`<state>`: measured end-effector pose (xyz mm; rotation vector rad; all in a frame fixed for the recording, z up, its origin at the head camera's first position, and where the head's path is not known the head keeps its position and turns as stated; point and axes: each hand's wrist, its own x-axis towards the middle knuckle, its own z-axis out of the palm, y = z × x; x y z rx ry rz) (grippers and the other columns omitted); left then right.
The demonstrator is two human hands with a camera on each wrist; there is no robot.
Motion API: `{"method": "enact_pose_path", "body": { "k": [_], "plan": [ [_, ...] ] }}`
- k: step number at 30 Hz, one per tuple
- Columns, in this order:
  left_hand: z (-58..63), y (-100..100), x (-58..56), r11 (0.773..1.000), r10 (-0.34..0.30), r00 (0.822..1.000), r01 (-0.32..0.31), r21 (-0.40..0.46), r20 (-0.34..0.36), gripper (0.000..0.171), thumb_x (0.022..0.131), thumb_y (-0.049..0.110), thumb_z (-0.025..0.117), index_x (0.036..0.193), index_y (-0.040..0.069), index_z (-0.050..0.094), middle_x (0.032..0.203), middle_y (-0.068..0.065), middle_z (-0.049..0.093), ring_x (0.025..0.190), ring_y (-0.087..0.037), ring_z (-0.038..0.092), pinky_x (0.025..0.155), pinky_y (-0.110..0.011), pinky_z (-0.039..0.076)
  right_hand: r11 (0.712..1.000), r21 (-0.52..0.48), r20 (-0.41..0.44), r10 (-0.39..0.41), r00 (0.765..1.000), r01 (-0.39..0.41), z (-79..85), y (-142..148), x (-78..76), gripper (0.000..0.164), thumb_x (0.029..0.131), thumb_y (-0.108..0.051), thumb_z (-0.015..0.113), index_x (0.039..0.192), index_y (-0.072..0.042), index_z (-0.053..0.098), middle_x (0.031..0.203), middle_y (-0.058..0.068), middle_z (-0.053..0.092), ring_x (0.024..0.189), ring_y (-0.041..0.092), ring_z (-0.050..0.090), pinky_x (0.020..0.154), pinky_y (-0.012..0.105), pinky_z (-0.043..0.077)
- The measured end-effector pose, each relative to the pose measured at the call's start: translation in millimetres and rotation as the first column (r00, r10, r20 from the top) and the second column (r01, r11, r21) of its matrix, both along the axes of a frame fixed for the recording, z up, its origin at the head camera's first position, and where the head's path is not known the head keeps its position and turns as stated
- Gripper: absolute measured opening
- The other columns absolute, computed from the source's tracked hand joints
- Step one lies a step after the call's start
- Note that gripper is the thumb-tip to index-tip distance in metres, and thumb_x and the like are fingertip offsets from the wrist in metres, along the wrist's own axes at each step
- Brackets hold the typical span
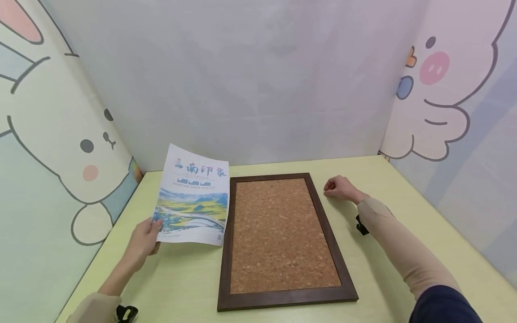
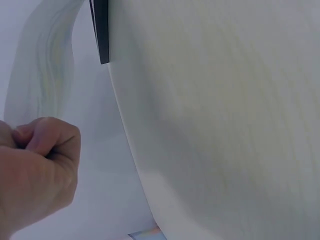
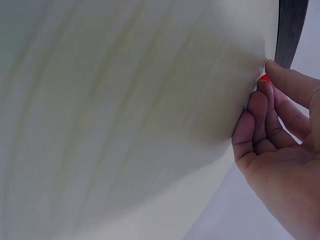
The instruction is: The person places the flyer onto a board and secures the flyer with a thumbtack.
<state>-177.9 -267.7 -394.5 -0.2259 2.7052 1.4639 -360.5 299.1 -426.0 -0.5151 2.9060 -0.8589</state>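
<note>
My left hand (image 1: 144, 238) pinches the lower left edge of a printed paper poster (image 1: 194, 211), thumb in front. Blue Chinese lettering tops the poster, above a green, yellow and blue landscape; the sheet stands tilted up, its right edge overlapping the board's frame in the head view. Between the two hands a cork board (image 1: 282, 233) with a dark brown wooden frame lies flat. My right hand (image 1: 341, 187) is at the table right of the board's upper corner. In the right wrist view its thumb and fingertips pinch a small red object (image 3: 265, 78), mostly hidden by the fingers.
The pale yellow-green table (image 1: 408, 215) carries the board. A grey-white back wall (image 1: 258, 89) rises behind it, with cartoon-printed side walls (image 1: 44, 157) at left and right. A black strap piece (image 1: 361, 225) hangs below the right wrist.
</note>
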Motion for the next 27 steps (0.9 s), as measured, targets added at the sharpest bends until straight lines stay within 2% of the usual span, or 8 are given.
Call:
{"method": "enact_pose_path", "body": {
  "k": [5, 10, 16, 22, 27],
  "plan": [
    [5.7, 4.9, -0.6, 0.999, 0.002, 1.0, -0.001, 0.05, -0.016, 0.048, 0.107, 0.026, 0.027, 0.134, -0.01, 0.042, 0.064, -0.001, 0.052, 0.044, -0.007, 0.035, 0.04, -0.023, 0.033, 1.0, -0.007, 0.001, -0.006, 1.0, 0.006, -0.8, 2.0, -2.8, 0.013, 0.085, -0.009, 0.07, 0.091, 0.003, 0.07, 0.083, 0.014, 0.069, 0.07, 0.012, 0.058, 0.065, 0.026, 0.046],
    [2.2, 17.5, -0.7, 0.997, 0.002, 1.0, 0.0, 0.074, -0.025, 0.045, 0.107, 0.024, 0.029, 0.134, -0.009, 0.044, 0.064, -0.001, 0.055, 0.042, -0.007, 0.034, 0.039, -0.022, 0.031, 1.0, -0.008, 0.008, -0.009, 1.0, 0.01, -1.8, 3.6, -4.7, 0.014, 0.085, -0.01, 0.07, 0.092, 0.003, 0.07, 0.083, 0.013, 0.07, 0.07, 0.011, 0.057, 0.065, 0.027, 0.046],
    [-8.1, 45.3, 0.4, 0.994, 0.014, 0.999, -0.011, 0.106, -0.033, 0.04, 0.106, 0.02, 0.032, 0.132, -0.006, 0.047, 0.063, -0.007, 0.056, 0.04, -0.008, 0.034, 0.038, -0.022, 0.03, 1.0, -0.016, 0.02, -0.012, 1.0, 0.012, -2.2, 3.6, -4.2, 0.014, 0.085, -0.009, 0.071, 0.092, 0.003, 0.07, 0.083, 0.014, 0.07, 0.069, 0.011, 0.058, 0.064, 0.027, 0.047],
    [-11.4, 73.8, -1.0, 0.991, 0.019, 0.998, -0.009, 0.136, -0.065, 0.037, 0.106, 0.019, 0.034, 0.129, -0.006, 0.05, 0.059, -0.006, 0.054, 0.038, -0.008, 0.035, 0.036, -0.022, 0.03, 1.0, -0.016, 0.02, -0.015, 1.0, 0.015, -1.5, 2.9, -2.4, 0.014, 0.086, -0.009, 0.071, 0.091, 0.004, 0.07, 0.082, 0.014, 0.07, 0.068, 0.01, 0.057, 0.063, 0.027, 0.046],
    [-13.8, 93.6, -1.8, 0.985, 0.008, 0.998, 0.003, 0.171, -0.066, 0.036, 0.106, 0.017, 0.034, 0.129, -0.005, 0.051, 0.057, -0.006, 0.052, 0.038, -0.009, 0.035, 0.037, -0.021, 0.029, 1.0, -0.015, 0.016, -0.021, 1.0, 0.021, -0.6, 1.1, -1.3, 0.014, 0.085, -0.01, 0.071, 0.09, 0.003, 0.07, 0.082, 0.014, 0.07, 0.066, 0.009, 0.057, 0.061, 0.025, 0.046]
  ]
}}
